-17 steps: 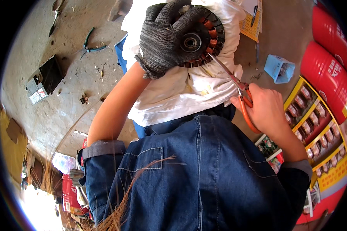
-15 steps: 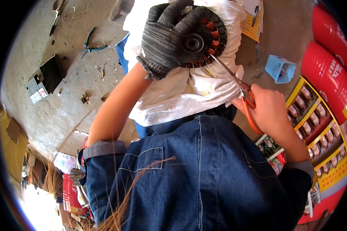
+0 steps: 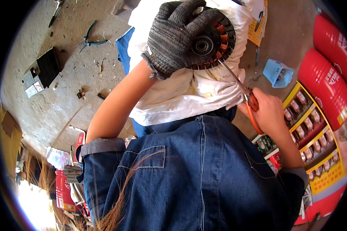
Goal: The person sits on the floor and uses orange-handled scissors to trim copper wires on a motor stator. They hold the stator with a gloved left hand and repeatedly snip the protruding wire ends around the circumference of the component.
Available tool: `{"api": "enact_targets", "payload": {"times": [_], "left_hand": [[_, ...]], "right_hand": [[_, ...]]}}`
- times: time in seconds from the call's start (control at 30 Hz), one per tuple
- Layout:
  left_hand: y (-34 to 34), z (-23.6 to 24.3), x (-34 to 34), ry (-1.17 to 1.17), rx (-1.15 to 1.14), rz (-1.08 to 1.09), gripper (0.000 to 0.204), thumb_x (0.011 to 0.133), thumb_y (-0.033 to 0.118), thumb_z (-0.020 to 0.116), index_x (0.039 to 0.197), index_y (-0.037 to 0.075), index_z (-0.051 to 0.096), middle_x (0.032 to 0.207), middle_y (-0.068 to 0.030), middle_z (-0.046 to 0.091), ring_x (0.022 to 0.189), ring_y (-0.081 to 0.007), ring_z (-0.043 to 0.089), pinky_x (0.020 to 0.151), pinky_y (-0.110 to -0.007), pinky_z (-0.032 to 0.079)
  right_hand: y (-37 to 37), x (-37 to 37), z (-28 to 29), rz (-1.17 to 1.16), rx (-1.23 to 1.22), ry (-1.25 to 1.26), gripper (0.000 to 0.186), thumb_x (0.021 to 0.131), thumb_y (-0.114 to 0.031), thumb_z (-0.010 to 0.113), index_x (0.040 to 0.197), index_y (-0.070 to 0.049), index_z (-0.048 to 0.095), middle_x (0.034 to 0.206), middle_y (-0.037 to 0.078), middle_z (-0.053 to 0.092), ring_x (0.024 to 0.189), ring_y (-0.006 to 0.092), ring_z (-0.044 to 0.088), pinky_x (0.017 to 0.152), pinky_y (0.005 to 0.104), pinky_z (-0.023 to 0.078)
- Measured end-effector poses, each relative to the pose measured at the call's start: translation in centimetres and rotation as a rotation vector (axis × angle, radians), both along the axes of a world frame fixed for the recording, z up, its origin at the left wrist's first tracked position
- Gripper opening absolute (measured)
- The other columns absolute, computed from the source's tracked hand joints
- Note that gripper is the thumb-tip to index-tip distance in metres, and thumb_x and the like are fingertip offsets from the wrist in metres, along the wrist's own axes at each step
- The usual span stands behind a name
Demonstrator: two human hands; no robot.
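A round motor stator (image 3: 230, 40) with copper windings, dark slotted teeth and a bearing at its centre rests on a white cloth (image 3: 169, 104) over my lap. My left hand (image 3: 172, 40), in a dark grey knitted glove, is closed over the stator's left side and hides that part. Bare and wrapped round orange handles, my right hand (image 3: 269, 111) grips a pair of long-nose pliers (image 3: 239, 82). The tips of the pliers reach the windings at the stator's lower right rim. Whether the tips pinch a wire is too small to tell.
On the floor at left lie green-handled pliers (image 3: 91, 42) and a black-and-white box (image 3: 42, 75). To the right stand a blue plastic container (image 3: 277, 73), red drums (image 3: 322, 82) and a yellow rack (image 3: 314, 131) of small packages. A pen (image 3: 258, 21) lies on papers beside the cloth.
The stator and my left hand have shifted slightly right in the picture. My right hand still holds the pliers at the rim, and the view has tilted a little.
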State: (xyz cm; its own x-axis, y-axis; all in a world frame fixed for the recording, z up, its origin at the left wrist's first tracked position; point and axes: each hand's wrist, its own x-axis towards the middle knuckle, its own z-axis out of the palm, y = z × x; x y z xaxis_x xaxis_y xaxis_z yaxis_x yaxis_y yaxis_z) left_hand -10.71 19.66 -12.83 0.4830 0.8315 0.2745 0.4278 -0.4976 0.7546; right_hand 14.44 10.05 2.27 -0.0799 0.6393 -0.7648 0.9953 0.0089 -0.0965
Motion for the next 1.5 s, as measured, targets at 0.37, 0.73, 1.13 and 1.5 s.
{"api": "enact_targets", "payload": {"times": [0.37,0.73,1.13,1.5], "left_hand": [[0.0,0.6,-0.1,0.097,-0.027,-0.024,0.091,0.06,0.043,0.085,0.14,0.013,0.053,0.136,-0.0207,0.051,0.116,-0.0402,0.053,0.1,-0.05,0.041],[0.0,0.3,0.2,0.082,-0.017,-0.008,0.091,0.06,0.043,0.085,0.14,0.013,0.053,0.135,-0.021,0.052,0.115,-0.0407,0.055,0.099,-0.051,0.042],[0.2,0.3,0.2,0.053,0.026,-0.015,0.088,0.061,0.047,0.083,0.138,0.014,0.056,0.133,-0.0185,0.054,0.111,-0.0381,0.056,0.096,-0.048,0.044],[0.3,1.1,1.1,0.174,0.11,-0.03,0.083,0.059,0.047,0.082,0.132,0.014,0.061,0.13,-0.0176,0.056,0.109,-0.037,0.058,0.094,-0.048,0.045]], "right_hand": [[-0.1,0.1,-1.1,-0.028,0.032,0.024,0.046,0.079,-0.041,0.078,0.079,-0.004,0.051,0.066,0.017,0.058,0.066,0.0413,0.061,0.058,0.0467,0.045],[0.1,-0.3,-1.5,0.026,0.107,0.06,0.053,0.079,-0.054,0.076,0.078,-0.004,0.058,0.06,0.014,0.058,0.06,0.038,0.063,0.054,0.0455,0.047],[0.1,3.2,-6.4,0.118,0.32,0.264,0.04,0.08,-0.044,0.079,0.079,-0.008,0.062,0.062,0.008,0.061,0.057,0.0316,0.063,0.051,0.0411,0.047],[-1.2,5.6,-11.1,0.154,0.44,0.431,0.037,0.078,-0.037,0.081,0.077,-0.007,0.06,0.061,0.009,0.06,0.058,0.0305,0.063,0.053,0.0399,0.049]]}}
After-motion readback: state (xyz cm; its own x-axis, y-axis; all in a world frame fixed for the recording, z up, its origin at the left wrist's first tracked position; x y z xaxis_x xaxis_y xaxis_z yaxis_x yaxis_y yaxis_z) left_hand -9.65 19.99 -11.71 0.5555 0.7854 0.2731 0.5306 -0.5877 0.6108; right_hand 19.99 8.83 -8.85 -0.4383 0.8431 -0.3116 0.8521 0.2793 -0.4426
